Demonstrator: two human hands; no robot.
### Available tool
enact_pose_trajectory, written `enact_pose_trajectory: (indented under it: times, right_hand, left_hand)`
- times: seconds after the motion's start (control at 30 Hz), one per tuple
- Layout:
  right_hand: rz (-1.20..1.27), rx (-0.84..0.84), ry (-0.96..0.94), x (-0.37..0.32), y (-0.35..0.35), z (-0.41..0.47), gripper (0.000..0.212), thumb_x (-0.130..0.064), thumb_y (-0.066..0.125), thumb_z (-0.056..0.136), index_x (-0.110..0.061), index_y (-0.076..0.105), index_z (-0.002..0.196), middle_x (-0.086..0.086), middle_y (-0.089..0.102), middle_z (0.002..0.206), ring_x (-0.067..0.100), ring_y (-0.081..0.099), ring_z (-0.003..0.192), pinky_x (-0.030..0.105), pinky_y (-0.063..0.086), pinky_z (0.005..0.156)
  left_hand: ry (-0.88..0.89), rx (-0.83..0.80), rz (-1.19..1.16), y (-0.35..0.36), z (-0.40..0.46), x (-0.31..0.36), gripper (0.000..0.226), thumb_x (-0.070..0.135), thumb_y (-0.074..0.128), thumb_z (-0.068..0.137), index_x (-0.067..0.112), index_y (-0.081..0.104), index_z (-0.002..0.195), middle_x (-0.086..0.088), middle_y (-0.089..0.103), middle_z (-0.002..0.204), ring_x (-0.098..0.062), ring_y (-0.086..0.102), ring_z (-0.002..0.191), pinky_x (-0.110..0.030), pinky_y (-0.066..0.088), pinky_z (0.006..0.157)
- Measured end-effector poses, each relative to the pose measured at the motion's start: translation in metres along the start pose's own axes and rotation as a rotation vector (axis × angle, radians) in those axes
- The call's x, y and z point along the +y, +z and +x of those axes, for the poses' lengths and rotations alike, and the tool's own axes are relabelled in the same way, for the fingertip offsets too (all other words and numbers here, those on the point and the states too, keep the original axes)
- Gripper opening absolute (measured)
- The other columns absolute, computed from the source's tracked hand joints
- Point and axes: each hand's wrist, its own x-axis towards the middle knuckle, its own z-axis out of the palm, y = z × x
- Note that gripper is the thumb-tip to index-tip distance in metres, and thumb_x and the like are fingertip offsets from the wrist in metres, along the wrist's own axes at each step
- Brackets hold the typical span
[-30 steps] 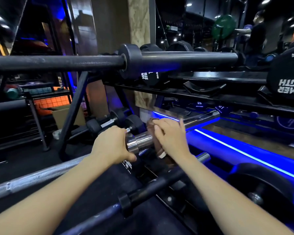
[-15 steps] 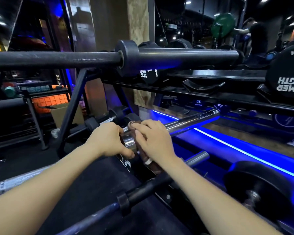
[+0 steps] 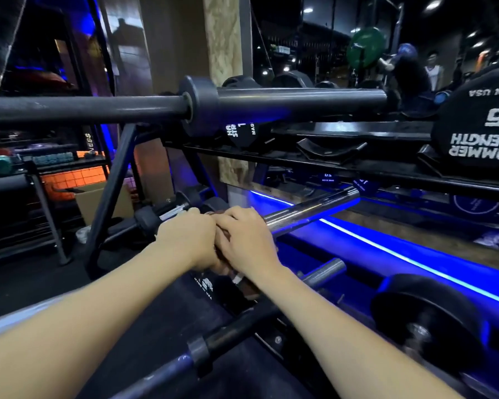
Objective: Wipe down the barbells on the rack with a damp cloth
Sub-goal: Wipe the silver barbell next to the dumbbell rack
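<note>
Cloth (image 3: 224, 240), brown and mostly hidden, has slid along the chrome barbell (image 3: 311, 208) toward my left hand (image 3: 189, 240), which grips the bar; my right hand (image 3: 247, 240), wrapping cloth around it, now touches the left. That sleeve stretch looks wiped.

Person, seen from their own head height: two bare forearms, no sleeves reaching the visible part of either arm. No watch, bracelet or glove on either wrist. Left hand (image 3: 189, 240): bare, no ring visible. Right hand (image 3: 247, 240): bare, no ring visible on the fingers that show. Nails too small and blurred to describe. No other clothing of this person in view.
</note>
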Motion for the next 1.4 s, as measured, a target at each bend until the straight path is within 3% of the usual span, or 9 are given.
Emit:
enact_pose_trajectory:
  times: [0.13, 0.27, 0.47, 0.7, 0.8, 0.9, 1.1, 1.27, 1.4]
  right_hand:
    - [-0.006, -0.032, 0.093, 0.05, -0.024, 0.009, 0.035, -0.033, 0.044, 0.086, -0.02, 0.074, 0.094, 0.007, 0.066, 0.082, 0.031, 0.057, 0.082, 0.037, 0.046, 0.077]
    - [-0.049, 0.053, 0.222, 0.125, -0.048, 0.017, 0.029, -0.026, 0.048, 0.083, -0.018, 0.075, 0.09, 0.009, 0.069, 0.082, 0.03, 0.06, 0.084, 0.04, 0.046, 0.078]
    - [-0.06, 0.158, 0.491, 0.204, -0.056, 0.021, 0.026, -0.027, 0.052, 0.094, -0.021, 0.069, 0.112, 0.011, 0.064, 0.106, 0.034, 0.054, 0.102, 0.036, 0.041, 0.086]
    - [0.129, 0.402, 0.943, 0.22, -0.06, 0.018, 0.041, -0.032, 0.044, 0.099, 0.004, 0.062, 0.111, 0.028, 0.06, 0.111, 0.041, 0.054, 0.104, 0.037, 0.041, 0.082]
    - [0.252, 0.486, 1.092, 0.213, -0.062, 0.021, 0.043, -0.031, 0.041, 0.1, 0.003, 0.054, 0.124, 0.025, 0.049, 0.129, 0.037, 0.048, 0.113, 0.034, 0.038, 0.085]
    - [0.315, 0.502, 1.188, 0.195, -0.066, 0.02, 0.042, -0.031, 0.041, 0.101, 0.0, 0.049, 0.128, 0.023, 0.044, 0.131, 0.037, 0.05, 0.112, 0.032, 0.037, 0.08]
    - [0.189, 0.266, 1.001, 0.148, -0.056, 0.005, 0.047, -0.034, 0.044, 0.1, -0.023, 0.038, 0.145, 0.018, 0.036, 0.128, 0.039, 0.05, 0.11, 0.036, 0.038, 0.097]
    - [0.069, 0.063, 0.798, 0.105, -0.049, -0.003, 0.042, -0.031, 0.042, 0.1, -0.025, 0.042, 0.142, 0.017, 0.033, 0.129, 0.039, 0.041, 0.109, 0.04, 0.034, 0.1]
    - [-0.012, -0.015, 0.639, 0.064, -0.039, -0.011, 0.039, -0.031, 0.042, 0.1, -0.024, 0.046, 0.138, 0.012, 0.035, 0.125, 0.036, 0.041, 0.104, 0.038, 0.031, 0.097]
  left_hand:
    - [0.005, 0.007, 0.075, -0.013, 0.007, 0.014, 0.073, 0.065, 0.071, 0.066, 0.018, 0.052, 0.119, -0.002, 0.049, 0.113, -0.022, 0.052, 0.112, -0.033, 0.042, 0.076]
    - [0.091, 0.12, 0.041, -0.015, 0.028, 0.039, 0.058, 0.057, 0.06, 0.082, 0.02, 0.051, 0.126, -0.002, 0.049, 0.123, -0.022, 0.051, 0.116, -0.034, 0.044, 0.081]
    - [0.144, 0.152, -0.007, -0.002, 0.057, 0.075, 0.047, 0.052, 0.059, 0.084, 0.022, 0.055, 0.12, 0.0, 0.049, 0.118, -0.021, 0.052, 0.112, -0.034, 0.044, 0.078]
    - [0.147, 0.173, -0.022, 0.007, 0.058, 0.064, 0.046, 0.055, 0.061, 0.08, 0.028, 0.057, 0.117, 0.005, 0.049, 0.114, -0.016, 0.051, 0.109, -0.034, 0.048, 0.081]
    - [0.144, 0.179, -0.053, 0.008, 0.051, 0.056, 0.049, 0.055, 0.061, 0.081, 0.029, 0.055, 0.122, 0.006, 0.048, 0.117, -0.016, 0.05, 0.112, -0.033, 0.047, 0.083]
    - [0.123, 0.185, -0.078, 0.008, 0.037, 0.043, 0.055, 0.058, 0.06, 0.08, 0.03, 0.052, 0.127, 0.007, 0.047, 0.124, -0.016, 0.049, 0.117, -0.032, 0.045, 0.084]
    - [0.066, 0.179, -0.124, 0.019, 0.0, 0.012, 0.077, 0.063, 0.067, 0.071, 0.028, 0.042, 0.135, 0.005, 0.039, 0.131, -0.016, 0.042, 0.121, -0.033, 0.045, 0.092]
    - [0.021, 0.254, -0.108, 0.042, -0.018, 0.001, 0.091, 0.057, 0.076, 0.064, 0.02, 0.034, 0.136, 0.001, 0.035, 0.13, -0.019, 0.041, 0.118, -0.029, 0.041, 0.091]
    - [-0.016, 0.35, -0.18, 0.055, -0.022, -0.002, 0.086, 0.045, 0.083, 0.062, 0.012, 0.039, 0.129, -0.005, 0.04, 0.125, -0.024, 0.044, 0.113, -0.032, 0.041, 0.09]
